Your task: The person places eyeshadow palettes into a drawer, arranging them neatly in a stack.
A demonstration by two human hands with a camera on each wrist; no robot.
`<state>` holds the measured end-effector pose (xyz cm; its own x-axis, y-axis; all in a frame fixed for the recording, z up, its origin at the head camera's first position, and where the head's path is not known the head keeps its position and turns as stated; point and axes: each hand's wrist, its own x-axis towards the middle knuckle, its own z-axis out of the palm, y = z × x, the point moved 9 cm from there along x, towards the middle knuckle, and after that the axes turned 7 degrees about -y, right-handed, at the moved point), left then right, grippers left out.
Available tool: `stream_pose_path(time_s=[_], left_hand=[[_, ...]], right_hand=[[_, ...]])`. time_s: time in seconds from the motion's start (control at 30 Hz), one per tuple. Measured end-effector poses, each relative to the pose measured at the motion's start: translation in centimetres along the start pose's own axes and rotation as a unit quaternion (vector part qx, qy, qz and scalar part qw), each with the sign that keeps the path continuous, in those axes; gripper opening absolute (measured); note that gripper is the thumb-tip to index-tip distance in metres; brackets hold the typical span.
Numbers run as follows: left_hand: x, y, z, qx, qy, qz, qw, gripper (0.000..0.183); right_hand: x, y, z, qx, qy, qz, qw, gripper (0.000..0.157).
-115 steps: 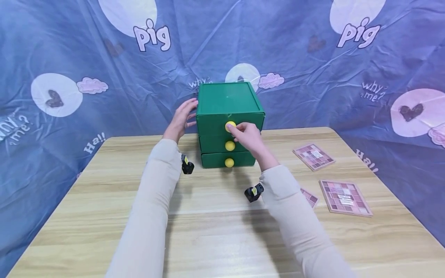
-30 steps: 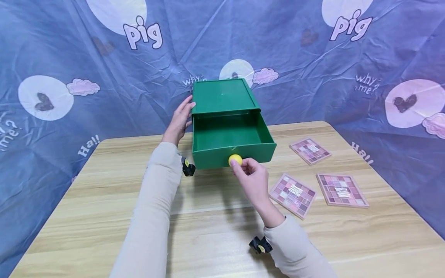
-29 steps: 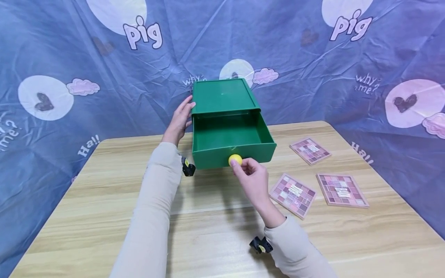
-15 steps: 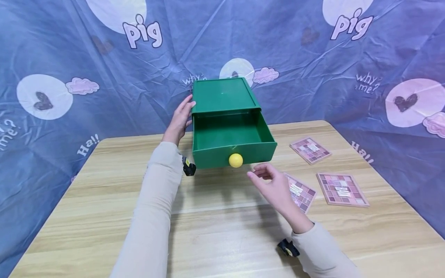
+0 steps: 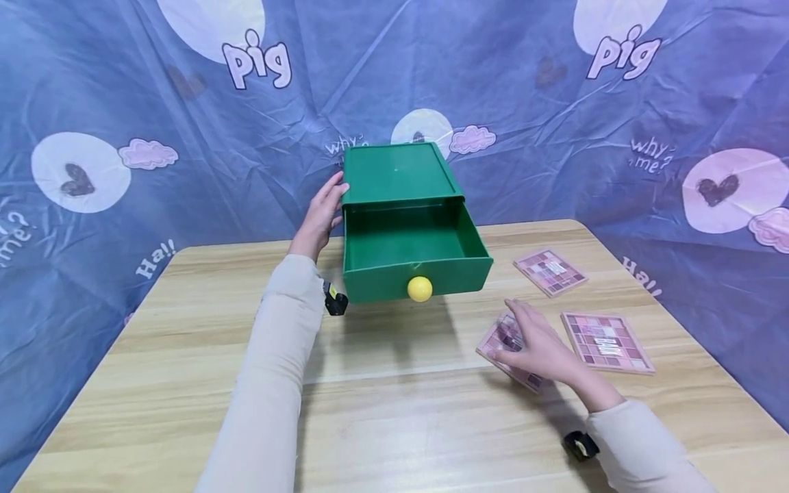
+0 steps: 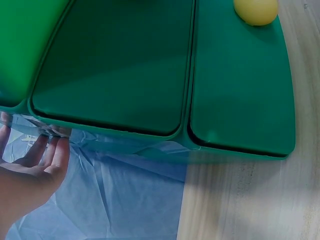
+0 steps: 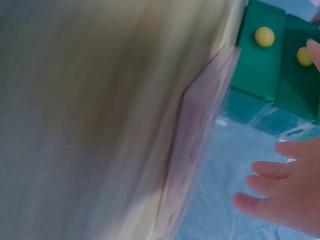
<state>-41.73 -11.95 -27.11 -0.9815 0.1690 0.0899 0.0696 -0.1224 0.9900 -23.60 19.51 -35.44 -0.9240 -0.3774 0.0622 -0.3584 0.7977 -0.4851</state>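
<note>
A green desktop drawer cabinet (image 5: 397, 174) stands at the back of the table, its top drawer (image 5: 376, 282) pulled out and empty inside. A round yellow knob (image 5: 420, 289) sits on that drawer's front. My left hand (image 5: 319, 216) rests against the cabinet's left side; in the left wrist view its fingertips (image 6: 61, 150) touch the wall. My right hand (image 5: 542, 348) hovers over the nearest eyeshadow palette (image 5: 495, 337), thumb and fingers spread, partly covering it. In the right wrist view this palette (image 7: 195, 130) appears edge-on and blurred beside the spread fingers.
Two more eyeshadow palettes lie on the right of the wooden table (image 5: 382, 411): one farther back (image 5: 550, 272), one to the right of my right hand (image 5: 607, 342). The lower drawers, with a yellow knob (image 7: 264, 36), are closed. A blue printed cloth (image 5: 524, 89) hangs behind.
My right hand pulled the top drawer out by its knob, let go, and moved right and toward me to the nearest palette. The left hand has stayed at the cabinet's side.
</note>
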Motion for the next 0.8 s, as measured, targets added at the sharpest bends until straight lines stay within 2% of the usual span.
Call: stream_pose_path(time_s=[0.3, 0.53, 0.67, 0.8], left_hand=[[0.1, 0.0, 0.1, -0.003, 0.001, 0.003, 1.0, 0.05], [0.1, -0.1, 0.1, -0.005, 0.0, 0.004, 1.0, 0.05], [0.2, -0.2, 0.0, -0.002, 0.0, 0.005, 1.0, 0.05], [0.2, -0.1, 0.1, -0.004, 0.0, 0.009, 1.0, 0.051]], right_hand=[[-1.0, 2.7, 0.9, -0.085, -0.075, 0.027, 0.993, 0.112], [-1.8, 3.6, 1.9, -0.098, -0.131, 0.038, 0.986, 0.119], [-2.0, 4.1, 2.0, -0.09, -0.135, 0.039, 0.986, 0.12], [-1.8, 4.4, 1.6, -0.092, -0.112, 0.03, 0.989, 0.116]])
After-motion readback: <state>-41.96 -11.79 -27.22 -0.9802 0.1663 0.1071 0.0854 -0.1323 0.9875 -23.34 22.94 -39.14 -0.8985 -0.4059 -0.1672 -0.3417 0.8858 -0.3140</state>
